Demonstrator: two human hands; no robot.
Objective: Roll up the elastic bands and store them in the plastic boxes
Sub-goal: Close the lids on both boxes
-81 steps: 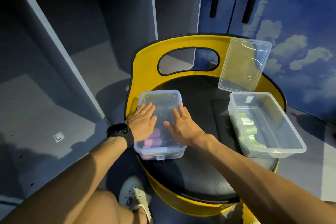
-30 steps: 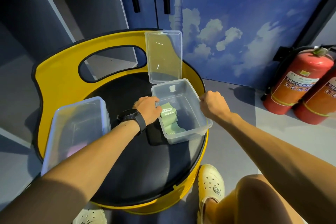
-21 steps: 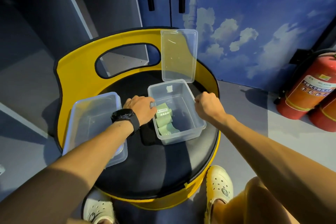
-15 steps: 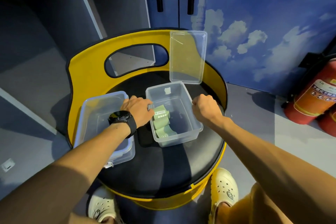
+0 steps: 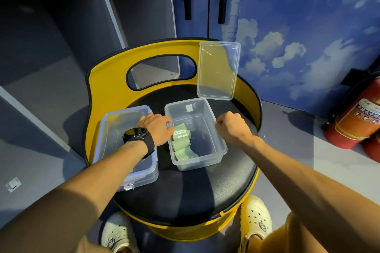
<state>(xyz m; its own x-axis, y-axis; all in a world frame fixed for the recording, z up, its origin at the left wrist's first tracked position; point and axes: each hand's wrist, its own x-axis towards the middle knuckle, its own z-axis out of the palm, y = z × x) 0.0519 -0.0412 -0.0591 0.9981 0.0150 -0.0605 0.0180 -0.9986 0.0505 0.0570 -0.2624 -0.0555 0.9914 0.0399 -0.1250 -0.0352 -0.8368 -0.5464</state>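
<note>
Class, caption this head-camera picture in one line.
Both hands grip the open box holding green bands.

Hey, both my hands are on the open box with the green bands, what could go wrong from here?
1. The loose lid leans upright against the yellow backrest; moving the open box could knock it over.
2. The green bands look partly unrolled and might loosen further if jolted.
3. The closed box sits near the seat's left edge, under your left hand and forearm; an arm bump could push it off. Your right hand looks clear.
</note>
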